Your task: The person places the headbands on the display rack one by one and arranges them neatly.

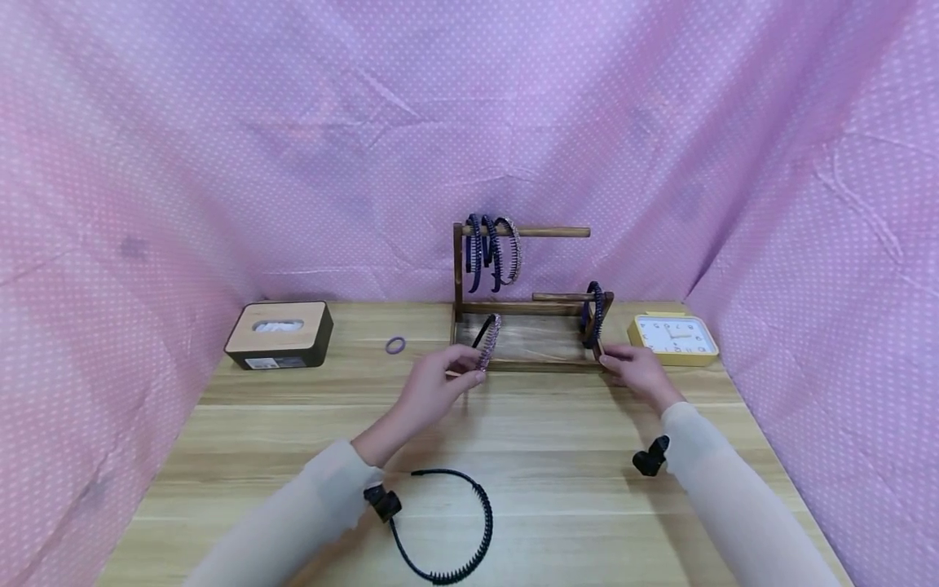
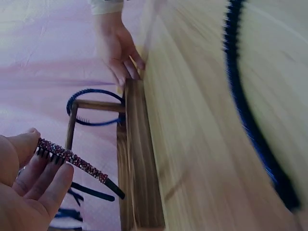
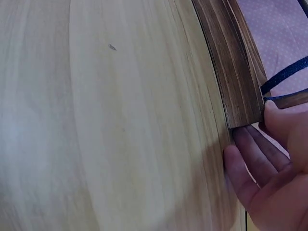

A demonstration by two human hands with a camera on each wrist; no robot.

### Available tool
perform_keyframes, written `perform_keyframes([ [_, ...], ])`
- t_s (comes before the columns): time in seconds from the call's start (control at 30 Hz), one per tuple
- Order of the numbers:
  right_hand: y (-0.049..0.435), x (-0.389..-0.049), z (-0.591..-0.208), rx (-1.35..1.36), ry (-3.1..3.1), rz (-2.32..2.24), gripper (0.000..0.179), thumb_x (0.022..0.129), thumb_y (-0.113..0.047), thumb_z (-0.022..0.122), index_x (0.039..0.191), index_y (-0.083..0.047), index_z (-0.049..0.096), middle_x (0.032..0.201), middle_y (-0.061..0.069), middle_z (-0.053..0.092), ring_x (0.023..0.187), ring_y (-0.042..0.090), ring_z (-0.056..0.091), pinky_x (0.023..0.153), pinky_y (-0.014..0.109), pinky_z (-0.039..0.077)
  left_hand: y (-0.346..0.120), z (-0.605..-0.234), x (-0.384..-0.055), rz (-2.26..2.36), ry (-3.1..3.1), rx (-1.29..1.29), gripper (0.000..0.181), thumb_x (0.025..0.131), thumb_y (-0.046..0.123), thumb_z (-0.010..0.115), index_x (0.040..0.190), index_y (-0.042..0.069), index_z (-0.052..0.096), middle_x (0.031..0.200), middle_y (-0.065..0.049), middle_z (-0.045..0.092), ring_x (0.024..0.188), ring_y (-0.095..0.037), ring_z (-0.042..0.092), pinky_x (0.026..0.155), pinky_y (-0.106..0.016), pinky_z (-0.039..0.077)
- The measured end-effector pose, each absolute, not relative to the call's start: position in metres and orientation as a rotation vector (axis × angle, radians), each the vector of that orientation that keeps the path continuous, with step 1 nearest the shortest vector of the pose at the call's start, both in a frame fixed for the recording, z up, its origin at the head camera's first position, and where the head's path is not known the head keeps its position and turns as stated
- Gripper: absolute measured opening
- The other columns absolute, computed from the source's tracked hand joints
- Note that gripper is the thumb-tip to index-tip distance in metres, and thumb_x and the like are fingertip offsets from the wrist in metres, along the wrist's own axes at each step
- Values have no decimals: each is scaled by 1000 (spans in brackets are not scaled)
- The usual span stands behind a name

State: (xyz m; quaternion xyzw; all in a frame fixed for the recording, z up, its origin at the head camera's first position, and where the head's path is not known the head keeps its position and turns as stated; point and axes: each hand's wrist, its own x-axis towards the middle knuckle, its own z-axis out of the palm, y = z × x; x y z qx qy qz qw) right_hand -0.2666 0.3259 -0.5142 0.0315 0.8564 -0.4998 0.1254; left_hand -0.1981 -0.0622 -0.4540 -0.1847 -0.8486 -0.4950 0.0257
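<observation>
My left hand point(image 1: 433, 383) pinches a headband point(image 1: 489, 346) with a pink glittery, beaded band and dark comb teeth. In the left wrist view, thumb and fingers hold the headband point(image 2: 72, 159) near one end, its dark tip over the rack's front edge. My right hand point(image 1: 637, 371) grips the front right corner of the brown wooden rack point(image 1: 543, 366); in the right wrist view, the thumb lies on the side of the rack point(image 3: 231, 62) and the fingers are at its end. Several headbands point(image 1: 493, 253) hang on the upper bar, and a dark headband point(image 1: 596, 314) on the lower bar.
A black toothed headband point(image 1: 490, 522) lies on the wooden table near the left forearm. Farther left are a purple hair tie point(image 1: 395, 345) and a tissue box point(image 1: 279, 334). A yellow-framed clock point(image 1: 675, 336) lies right of the rack. Pink dotted cloth point(image 1: 367, 163) hangs around the table.
</observation>
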Motion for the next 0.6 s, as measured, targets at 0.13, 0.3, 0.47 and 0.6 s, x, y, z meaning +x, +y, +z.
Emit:
perform_keyframes([
  [0.13,326,-268,-512,116,2481,-1464,48,106,-22,59,147,1,52,146,26,56,124,29,60,96,40,59,-42,-449,-213,-1630,-2576,-545,28,92,17,78,120,14,72,98,3,74,87,-12,68,80,-27,60],
  [0.3,328,-269,-511,151,2463,-1478,46,106,-20,60,147,1,53,144,25,57,122,28,61,95,39,59,-16,-444,-234,-1680,-2521,-498,27,92,15,78,118,9,72,98,-4,75,86,-15,69,79,-26,59],
  [0.47,329,-269,-511,151,2457,-1473,47,105,-19,60,147,0,53,143,25,58,121,28,63,94,39,60,5,-445,-250,-1725,-2515,-420,26,94,18,77,118,9,72,99,-4,74,86,-15,68,72,-25,58],
  [0.6,328,-270,-513,150,2442,-1487,47,105,-20,60,147,0,53,142,25,59,118,24,64,93,38,60,21,-447,-261,-1754,-2494,-381,27,93,17,78,118,8,72,100,-6,75,85,-17,70,67,-25,59],
])
